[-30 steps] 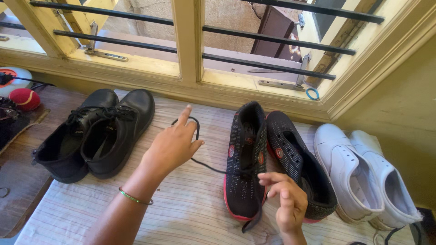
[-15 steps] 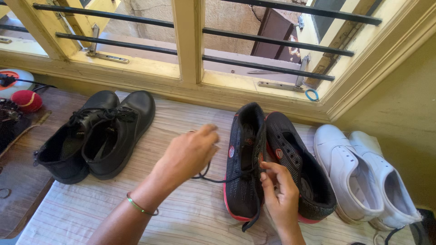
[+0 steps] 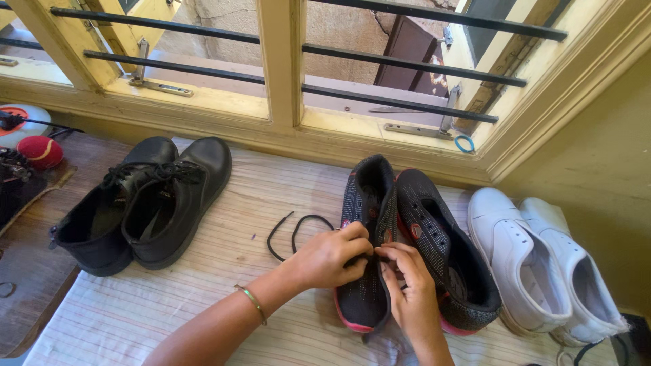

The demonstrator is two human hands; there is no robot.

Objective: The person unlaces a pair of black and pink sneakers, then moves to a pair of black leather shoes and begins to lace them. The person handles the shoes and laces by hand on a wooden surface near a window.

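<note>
Both hands meet over the black mesh shoe point(image 3: 363, 271): the left hand point(image 3: 332, 257) and right hand point(image 3: 405, 281) pinch the black lace point(image 3: 288, 234) at its eyelets, fingers closed. The lace's loose end loops left across the striped cloth point(image 3: 203, 298) on the bench. The shoe's mate point(image 3: 444, 261) lies touching its right side, black leather shoes point(image 3: 146, 196) far left, white shoes point(image 3: 542, 261) right.

Both hands point(image 3: 366, 261) on black sneaker point(image 3: 363, 224) w/ lace point(image 3: 291, 234).
</note>
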